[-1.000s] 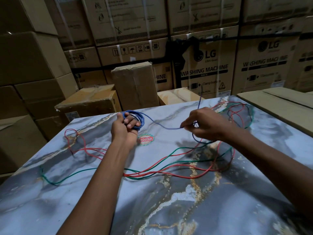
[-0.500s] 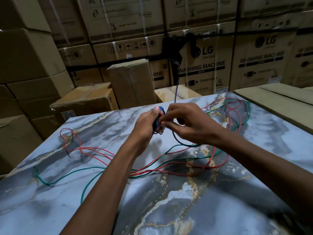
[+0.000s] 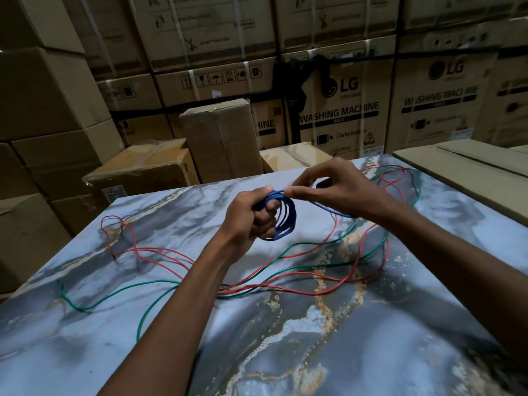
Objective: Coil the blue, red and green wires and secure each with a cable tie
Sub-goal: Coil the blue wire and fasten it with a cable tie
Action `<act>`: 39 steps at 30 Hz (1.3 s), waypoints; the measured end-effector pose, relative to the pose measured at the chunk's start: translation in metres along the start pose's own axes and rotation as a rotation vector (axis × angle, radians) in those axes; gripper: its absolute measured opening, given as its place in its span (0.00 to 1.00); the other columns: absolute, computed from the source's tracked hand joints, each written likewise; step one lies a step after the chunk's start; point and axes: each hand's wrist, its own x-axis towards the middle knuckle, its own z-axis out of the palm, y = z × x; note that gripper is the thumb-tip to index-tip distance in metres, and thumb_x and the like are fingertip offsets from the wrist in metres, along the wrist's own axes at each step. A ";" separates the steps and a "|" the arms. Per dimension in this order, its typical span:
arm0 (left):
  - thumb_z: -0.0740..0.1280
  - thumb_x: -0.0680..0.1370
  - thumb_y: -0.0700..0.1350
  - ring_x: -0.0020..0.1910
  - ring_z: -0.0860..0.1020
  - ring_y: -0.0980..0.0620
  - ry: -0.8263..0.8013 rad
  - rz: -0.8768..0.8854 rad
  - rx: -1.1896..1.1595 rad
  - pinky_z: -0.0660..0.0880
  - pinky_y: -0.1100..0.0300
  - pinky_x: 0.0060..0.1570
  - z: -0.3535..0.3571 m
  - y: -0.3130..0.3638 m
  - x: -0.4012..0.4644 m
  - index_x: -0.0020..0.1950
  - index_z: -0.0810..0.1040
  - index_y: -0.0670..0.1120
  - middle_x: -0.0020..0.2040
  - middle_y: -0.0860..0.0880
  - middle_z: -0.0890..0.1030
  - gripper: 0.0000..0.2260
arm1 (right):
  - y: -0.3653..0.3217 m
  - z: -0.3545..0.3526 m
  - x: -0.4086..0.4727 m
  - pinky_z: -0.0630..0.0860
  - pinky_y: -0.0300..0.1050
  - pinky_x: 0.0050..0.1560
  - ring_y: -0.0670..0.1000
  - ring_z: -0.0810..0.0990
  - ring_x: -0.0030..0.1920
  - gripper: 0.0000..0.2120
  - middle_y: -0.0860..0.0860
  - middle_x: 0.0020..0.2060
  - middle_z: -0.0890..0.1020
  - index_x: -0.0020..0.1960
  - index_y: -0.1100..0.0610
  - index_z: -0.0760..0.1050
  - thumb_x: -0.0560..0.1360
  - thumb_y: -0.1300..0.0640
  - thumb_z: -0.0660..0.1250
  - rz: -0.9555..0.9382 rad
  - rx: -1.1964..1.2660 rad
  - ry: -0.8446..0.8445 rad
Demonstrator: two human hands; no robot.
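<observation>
My left hand (image 3: 251, 215) grips a coil of blue wire (image 3: 283, 217) with several loops, held above the marble-patterned table (image 3: 371, 324). My right hand (image 3: 328, 184) pinches the blue wire at the top of the coil, and a short loose blue tail hangs down under that wrist. The red wire (image 3: 160, 251) lies uncoiled across the table from the far left to the far right corner. The green wire (image 3: 114, 294) lies loose too, tangled with the red one beneath my arms. No cable tie is visible.
Stacked cardboard cartons (image 3: 337, 110) fill the wall behind the table. Smaller boxes (image 3: 220, 138) stand just past the far edge, more cartons (image 3: 43, 110) rise at left, and a flat carton (image 3: 471, 164) lies at the right.
My right hand brought the stretched blue wire in to my left hand and laid on more loops. The coil is now bigger and only a short blue tail stays loose.
</observation>
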 end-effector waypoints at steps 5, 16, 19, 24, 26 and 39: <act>0.54 0.83 0.48 0.17 0.53 0.56 0.017 -0.070 -0.204 0.50 0.62 0.23 0.008 0.006 -0.004 0.27 0.68 0.48 0.20 0.53 0.56 0.24 | -0.007 -0.006 -0.004 0.71 0.40 0.39 0.46 0.78 0.36 0.15 0.47 0.39 0.84 0.54 0.50 0.86 0.74 0.41 0.73 0.087 0.266 -0.204; 0.57 0.81 0.48 0.18 0.51 0.56 0.095 -0.137 -0.396 0.51 0.62 0.22 0.016 0.004 -0.003 0.27 0.66 0.48 0.19 0.54 0.55 0.21 | 0.007 0.005 -0.003 0.77 0.42 0.40 0.47 0.82 0.41 0.05 0.53 0.41 0.86 0.48 0.57 0.84 0.75 0.65 0.74 0.163 0.442 -0.412; 0.58 0.82 0.49 0.17 0.53 0.56 0.147 -0.139 -0.385 0.52 0.62 0.22 0.015 0.003 -0.002 0.28 0.66 0.48 0.20 0.54 0.55 0.22 | 0.009 0.010 -0.004 0.79 0.41 0.42 0.50 0.84 0.41 0.05 0.52 0.39 0.86 0.49 0.62 0.84 0.76 0.69 0.72 0.125 0.489 -0.358; 0.63 0.81 0.57 0.17 0.52 0.56 0.173 -0.151 -0.373 0.53 0.64 0.19 0.019 0.006 -0.002 0.29 0.65 0.48 0.20 0.53 0.54 0.24 | 0.012 0.019 -0.007 0.78 0.40 0.39 0.52 0.80 0.37 0.03 0.57 0.35 0.83 0.44 0.62 0.84 0.74 0.68 0.73 0.124 0.601 -0.258; 0.66 0.80 0.57 0.17 0.52 0.56 0.191 -0.137 -0.348 0.53 0.64 0.19 0.018 0.008 -0.002 0.29 0.64 0.48 0.20 0.53 0.54 0.24 | 0.010 0.022 -0.006 0.78 0.40 0.38 0.52 0.79 0.36 0.01 0.58 0.34 0.82 0.45 0.65 0.84 0.74 0.68 0.73 0.131 0.617 -0.237; 0.63 0.79 0.45 0.19 0.55 0.52 0.394 0.023 -0.055 0.54 0.61 0.26 0.010 -0.002 0.006 0.28 0.63 0.48 0.21 0.50 0.57 0.20 | 0.023 0.004 -0.006 0.76 0.36 0.33 0.48 0.80 0.36 0.21 0.53 0.53 0.82 0.55 0.53 0.84 0.63 0.62 0.82 0.512 1.099 -0.309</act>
